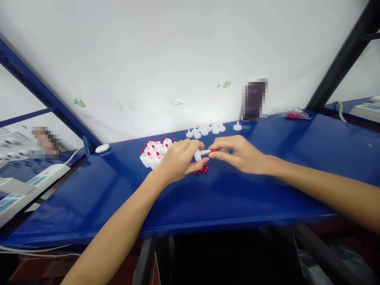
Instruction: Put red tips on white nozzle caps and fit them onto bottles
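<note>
Between finger and thumb, my left hand (179, 158) grips a white nozzle cap (198, 154) by its wide base, its thin spout pointing right. My right hand (237, 154) pinches a small red tip cap (213, 150) at the end of that spout. How far the tip sits on the spout I cannot tell. Several loose red tips (202, 170) lie on the blue table just below my fingers. Left of my left hand stands a cluster of white nozzle caps with red tips (152, 152), partly hidden by the hand. Farther back are several white nozzle caps without tips (204, 130).
The blue table (237, 198) meets a white wall at the back. A white oval case (102, 148) lies at the left. A clear bag with red pieces (297, 114) is at the back right. A blurred dark object (254, 99) leans on the wall. Power strips (35, 190) stand far left.
</note>
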Demonstrator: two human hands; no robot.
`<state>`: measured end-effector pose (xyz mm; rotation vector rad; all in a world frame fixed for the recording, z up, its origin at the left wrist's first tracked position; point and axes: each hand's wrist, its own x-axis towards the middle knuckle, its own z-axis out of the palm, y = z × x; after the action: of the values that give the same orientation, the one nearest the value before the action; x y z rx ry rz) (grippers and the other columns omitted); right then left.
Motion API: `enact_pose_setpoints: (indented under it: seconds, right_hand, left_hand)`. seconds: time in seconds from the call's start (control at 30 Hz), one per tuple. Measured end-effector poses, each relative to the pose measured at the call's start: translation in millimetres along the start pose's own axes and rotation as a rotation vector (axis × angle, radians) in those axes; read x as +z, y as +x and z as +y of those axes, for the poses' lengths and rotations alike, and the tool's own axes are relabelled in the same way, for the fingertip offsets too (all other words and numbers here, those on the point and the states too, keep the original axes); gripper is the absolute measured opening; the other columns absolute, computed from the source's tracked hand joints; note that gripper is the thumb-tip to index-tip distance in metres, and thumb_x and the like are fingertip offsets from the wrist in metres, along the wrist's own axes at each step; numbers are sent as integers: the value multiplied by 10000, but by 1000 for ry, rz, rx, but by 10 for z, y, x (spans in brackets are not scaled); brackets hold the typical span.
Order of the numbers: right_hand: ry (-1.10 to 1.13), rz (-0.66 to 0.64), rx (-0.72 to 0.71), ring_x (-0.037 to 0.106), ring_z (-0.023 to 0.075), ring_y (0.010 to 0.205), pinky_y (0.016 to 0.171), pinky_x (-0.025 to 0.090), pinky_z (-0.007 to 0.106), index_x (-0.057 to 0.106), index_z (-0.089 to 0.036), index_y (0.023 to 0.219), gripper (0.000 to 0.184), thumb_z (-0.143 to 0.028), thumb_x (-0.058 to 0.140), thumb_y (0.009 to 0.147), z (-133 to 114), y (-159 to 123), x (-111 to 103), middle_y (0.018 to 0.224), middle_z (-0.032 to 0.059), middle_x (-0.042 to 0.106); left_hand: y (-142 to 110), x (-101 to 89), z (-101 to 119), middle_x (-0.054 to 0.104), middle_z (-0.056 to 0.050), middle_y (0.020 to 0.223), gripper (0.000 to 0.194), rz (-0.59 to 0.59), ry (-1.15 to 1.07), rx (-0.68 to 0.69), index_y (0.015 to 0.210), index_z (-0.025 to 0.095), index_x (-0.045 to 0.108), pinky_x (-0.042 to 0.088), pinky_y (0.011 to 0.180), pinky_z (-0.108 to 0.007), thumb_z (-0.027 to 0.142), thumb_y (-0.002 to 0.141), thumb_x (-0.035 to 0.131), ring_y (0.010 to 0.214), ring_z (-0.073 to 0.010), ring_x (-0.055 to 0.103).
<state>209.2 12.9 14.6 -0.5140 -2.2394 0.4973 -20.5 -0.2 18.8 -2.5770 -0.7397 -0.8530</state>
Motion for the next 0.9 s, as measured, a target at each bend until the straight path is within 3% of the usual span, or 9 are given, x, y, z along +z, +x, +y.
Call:
enact_pose_setpoints:
  seconds: [0.2,0.37,0.47,0.57,0.73,0.9]
  right_hand:
    - [-275,-41,-178,527,119,642,619,394,248,661,-173,881,293,-342,472,1028,15,-19,6,756,17,619]
    - [-611,75,-320,516,149,637,642,400,285,629,-163,826,322,-310,432,1033,0,-8,13,714,34,624]
    - [-753,110,-345,512,156,623,634,391,297,621,-162,785,322,-281,436,1019,-16,7,15,699,38,628]
    - [-810,152,-376,504,150,597,615,366,300,624,-162,764,317,-250,436,1005,-26,5,31,670,28,617]
    - [-814,174,-360,486,141,573,589,305,309,626,-167,741,342,-261,429,1004,-52,-16,106,645,19,603]
    - [-726,121,-268,488,141,579,602,296,304,641,-153,779,307,-233,425,983,-16,-4,148,643,21,604]
  left_hand:
    - [-4,-27,77,665,-116,1073,315,-77,-192,-90,1147,160,508,512,808,-362,434,1024,415,951,-226,631]
    - [-18,73,116,525,-164,1405,411,16,-446,-168,1402,175,381,451,1045,-415,369,1040,406,1277,-259,525]
    - [-10,136,165,568,-135,1356,376,73,-531,-252,1386,190,424,447,1052,-412,337,1040,424,1228,-237,558]
    - [13,147,254,580,-128,1334,352,45,-606,-280,1369,189,443,450,1034,-403,328,1054,371,1201,-224,567]
    - [44,122,355,624,-109,1171,352,50,-625,-296,1287,169,485,472,938,-377,402,1048,375,1034,-204,598]
    - [42,173,321,629,-57,1004,246,74,-544,-329,1159,176,529,474,859,-336,350,1050,393,897,-168,592]
